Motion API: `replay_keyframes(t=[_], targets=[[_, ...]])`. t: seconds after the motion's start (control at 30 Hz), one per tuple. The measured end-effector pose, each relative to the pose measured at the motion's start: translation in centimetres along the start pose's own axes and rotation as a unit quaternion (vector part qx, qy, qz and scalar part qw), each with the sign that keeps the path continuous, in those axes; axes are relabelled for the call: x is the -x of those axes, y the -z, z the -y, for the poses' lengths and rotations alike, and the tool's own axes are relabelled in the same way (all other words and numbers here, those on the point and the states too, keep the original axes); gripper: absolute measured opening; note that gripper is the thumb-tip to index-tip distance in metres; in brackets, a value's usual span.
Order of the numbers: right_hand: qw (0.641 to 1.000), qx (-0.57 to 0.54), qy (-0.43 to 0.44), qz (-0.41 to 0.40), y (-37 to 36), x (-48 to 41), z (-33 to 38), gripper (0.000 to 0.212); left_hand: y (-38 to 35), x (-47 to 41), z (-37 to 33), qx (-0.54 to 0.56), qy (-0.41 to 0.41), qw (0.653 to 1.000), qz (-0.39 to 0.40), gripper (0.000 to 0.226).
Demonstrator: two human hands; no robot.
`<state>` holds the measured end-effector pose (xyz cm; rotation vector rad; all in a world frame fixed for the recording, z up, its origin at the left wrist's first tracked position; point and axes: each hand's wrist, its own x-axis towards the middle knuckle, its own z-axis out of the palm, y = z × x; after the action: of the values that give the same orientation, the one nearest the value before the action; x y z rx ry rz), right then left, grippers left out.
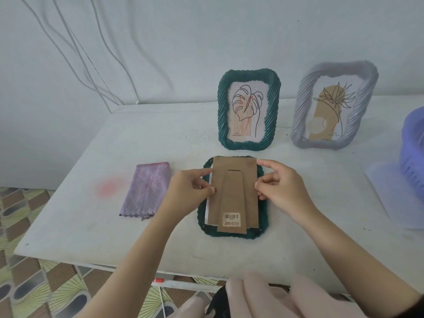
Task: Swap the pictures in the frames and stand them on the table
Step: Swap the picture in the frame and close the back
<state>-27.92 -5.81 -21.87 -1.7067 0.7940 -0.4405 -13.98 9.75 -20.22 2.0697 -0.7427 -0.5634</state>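
By the left hand [192, 191] and the right hand [283, 189], the brown backing board [234, 193] was pinched at its side edges over a face-down green frame [263, 219] on the bench [91, 226] (its picture was mostly hidden, with only a white edge shown). Behind, a standing green frame [223, 106] and a grey frame [300, 111] were seen upright; a purple basket [413, 145] was cut off at the right.

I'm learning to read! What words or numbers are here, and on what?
"300", red, on the sticker on the cardboard back.
Sticker's barcode digits: too blurred.
Small print on the leaf picture, standing green frame: unreadable.
Small print on the flower picture, grey frame: unreadable.
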Motion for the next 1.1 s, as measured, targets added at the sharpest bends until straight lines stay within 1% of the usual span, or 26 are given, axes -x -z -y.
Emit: replay_keyframes(t=[0.17,0.37,0.7,0.87,0.97,1.1], targets=[[0.998,0.051,0.022,-0.003,-0.3,-0.1,-0.1,0.049,0.0,0.1,0.0,-0.021,0.005,1.000,-0.010,0.045],[0.996,0.078,0.035,-0.011,-0.7,-0.2,-0.3,0.042,-0.2,0.3,0.0,-0.037,0.015,0.999,-0.025,0.042],[0.999,0.046,0.010,-0.014,-0.5,-0.2,0.1,0.043,-0.2,0.9,-0.7,-0.061,0.020,0.997,-0.039,0.035],[0.997,0.070,0.016,-0.022,-0.8,0.0,0.1,0.043,-0.6,1.0,-1.0,-0.072,0.058,0.995,-0.023,0.037],[0.996,0.085,0.015,-0.023,-0.8,0.1,0.1,0.042,-0.6,0.8,-1.1,-0.073,0.075,0.994,-0.013,0.023],[0.994,0.101,0.015,-0.023,-0.9,0.1,0.3,0.041,-0.5,0.6,-1.1,-0.032,0.107,0.994,-0.005,0.030]])
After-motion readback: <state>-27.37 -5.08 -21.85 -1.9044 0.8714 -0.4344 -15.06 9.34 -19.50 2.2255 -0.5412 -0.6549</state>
